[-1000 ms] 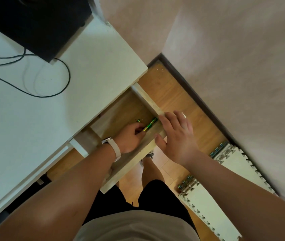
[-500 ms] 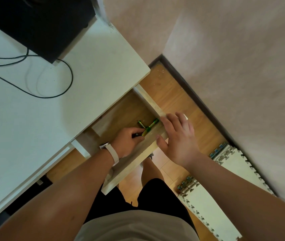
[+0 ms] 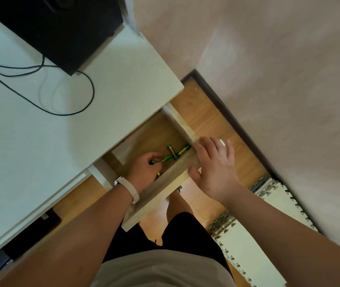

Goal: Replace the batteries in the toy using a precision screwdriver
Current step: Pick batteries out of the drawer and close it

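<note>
The white worktop (image 3: 40,152) carries a black box (image 3: 61,27) at its far edge, with thin black cables (image 3: 71,112) looping loosely across the surface beside it. Below its edge a wooden drawer (image 3: 160,189) stands pulled out, and green batteries (image 3: 172,151) lie on its bottom near the front right corner. On the wooden floor (image 3: 202,112), pale foam mats (image 3: 268,204) lie along the wall.

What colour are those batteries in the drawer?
The batteries are green with gold ends; the head view, the only one, shows them.
</note>
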A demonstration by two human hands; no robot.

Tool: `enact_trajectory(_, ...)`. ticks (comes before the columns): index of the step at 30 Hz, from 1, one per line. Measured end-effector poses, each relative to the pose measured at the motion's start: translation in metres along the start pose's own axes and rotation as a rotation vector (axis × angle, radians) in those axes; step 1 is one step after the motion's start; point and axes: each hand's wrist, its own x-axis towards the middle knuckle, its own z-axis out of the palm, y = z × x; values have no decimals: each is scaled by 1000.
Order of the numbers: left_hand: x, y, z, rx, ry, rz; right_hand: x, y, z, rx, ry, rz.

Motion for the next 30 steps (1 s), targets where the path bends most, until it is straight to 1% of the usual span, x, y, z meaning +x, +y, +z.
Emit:
enact_trajectory(3,-13,0,-8,-197,10,-78,7,-8,-5,47,97,-210)
enact_trajectory(4,-18,1,-10,-283,17,-105,12,-12,-6,69,116,-290)
enact_trajectory(5,-23,4,-13,-356,34,-122,19,-15,-6,77,100,-357)
enact_trajectory(8,-34,9,-22,-503,83,-120,45,-21,-6,18,-78,-449)
enact_trajectory(11,-38,8,-33,-570,108,-77,72,-27,-4,-141,-262,-532)
enact_trajectory(12,-39,8,-36,-585,106,-70,81,-31,-2,-189,-347,-550)
enact_trajectory(14,-38,6,-40,-608,108,-77,93,-38,4,-273,-496,-547)
enact_trajectory(15,-37,5,-40,-618,112,-96,98,-41,8,-296,-544,-538)
enact_trajectory(17,-36,3,-41,-631,110,-141,103,-47,15,-339,-628,-524)
enact_trajectory(20,-36,-4,-40,-605,96,-136,107,-48,22,-436,-725,-516)
enact_trajectory(25,-37,-10,-40,-701,101,-145,111,-52,21,-560,-787,-498)
enact_trajectory(28,-37,-12,-42,-688,90,-118,111,-58,21,-699,-835,-488)
enact_trajectory(30,-38,-14,-43,-672,80,-104,112,-60,21,-724,-848,-477)
